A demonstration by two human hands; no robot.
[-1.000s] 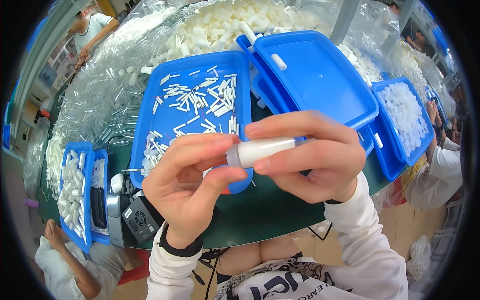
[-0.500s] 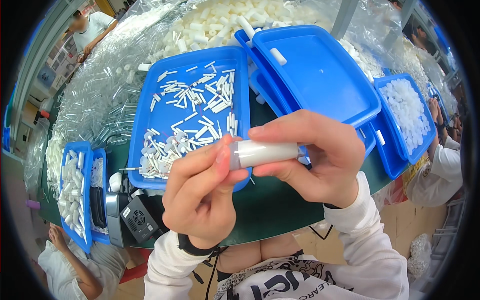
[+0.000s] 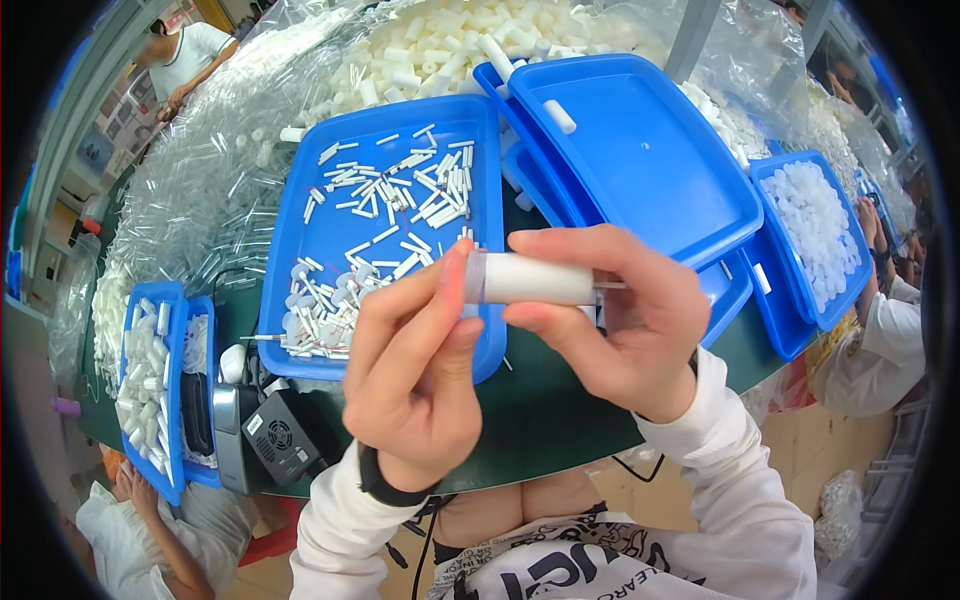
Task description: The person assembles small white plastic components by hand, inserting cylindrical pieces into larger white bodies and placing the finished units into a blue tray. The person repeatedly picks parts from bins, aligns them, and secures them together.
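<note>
Between my hands a white cylinder [image 3: 540, 279] lies nearly level, with a clear piece at its left end and a thin stem sticking out on the right. My left hand [image 3: 415, 365] pinches the clear end between thumb and fingertips. The thumb and fingers of my right hand [image 3: 640, 320] close on the white body from below and above. Behind them stands a blue tray [image 3: 283, 240] holding many short white sticks [image 3: 440, 190], some with round translucent discs.
Stacked blue trays [image 3: 640, 150] stand at the right, by a tray of translucent white pieces [image 3: 812, 230]. White foam cylinders [image 3: 430, 50] and clear tubes [image 3: 190, 200] are heaped behind. A black device [image 3: 282, 440] sits at the table's near left. Other people work on both sides.
The cylinder has shifted slightly, and its thin stem at the right end now shows. My left hand has turned a little, its fingers more upright; my right hand has moved slightly left.
</note>
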